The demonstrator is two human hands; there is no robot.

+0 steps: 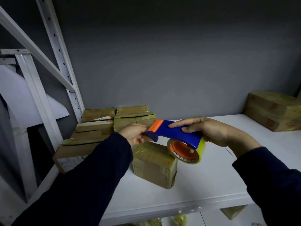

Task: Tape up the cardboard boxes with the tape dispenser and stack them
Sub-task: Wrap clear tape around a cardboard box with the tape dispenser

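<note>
My right hand [210, 130] grips a blue and orange tape dispenser [174, 132] holding a yellow tape roll [193, 154], lifted above the white shelf [211, 180]. My left hand [135, 133] pinches the dispenser's front end, where the tape comes out. Right below sits a small taped cardboard box [154, 165] on the shelf. Several more cardboard boxes [97, 128] are stacked at the shelf's left end, some with loose flaps.
A larger cardboard box [273, 111] stands at the shelf's far right by the grey wall. White perforated rack posts [65, 66] rise on the left. More boxes [232, 211] show on the level below the shelf.
</note>
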